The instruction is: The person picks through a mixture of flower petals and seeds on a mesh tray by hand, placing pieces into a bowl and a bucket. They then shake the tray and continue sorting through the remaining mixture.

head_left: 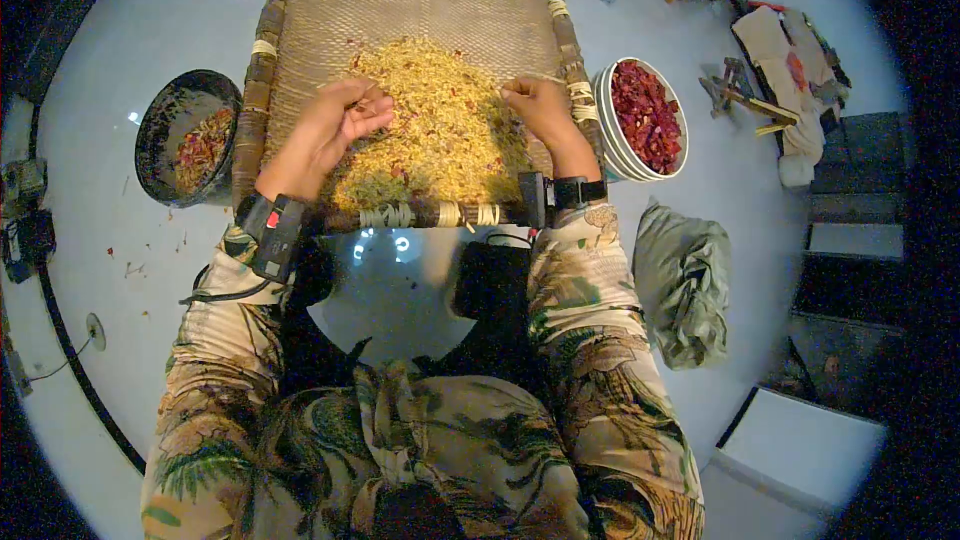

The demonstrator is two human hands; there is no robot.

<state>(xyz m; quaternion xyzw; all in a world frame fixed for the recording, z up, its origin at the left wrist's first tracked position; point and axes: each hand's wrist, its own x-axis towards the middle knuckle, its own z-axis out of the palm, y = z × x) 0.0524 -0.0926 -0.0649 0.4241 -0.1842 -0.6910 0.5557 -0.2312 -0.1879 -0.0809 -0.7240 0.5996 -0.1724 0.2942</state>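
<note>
A woven mat in a wooden frame (480, 15) bears a wide heap of yellow grain-like pieces (430, 120) with red bits among them. Over the heap's left part is my left hand (347, 118), palm turned inward, its fingers curled and partly apart; nothing shows clearly in it. My right hand (541, 108) is at the heap's right edge, thumb and index finger pressed together in a pinch. Whatever that pinch holds, if anything, is too small to make out.
To the left stands a black bucket (165, 145) with mixed red and yellow pieces. White stacked buckets (606, 130) hold dark red pieces (648, 120) on the right. A grey-green sack (683, 285) lies below them, and a small wooden stand (745, 100) is farther right.
</note>
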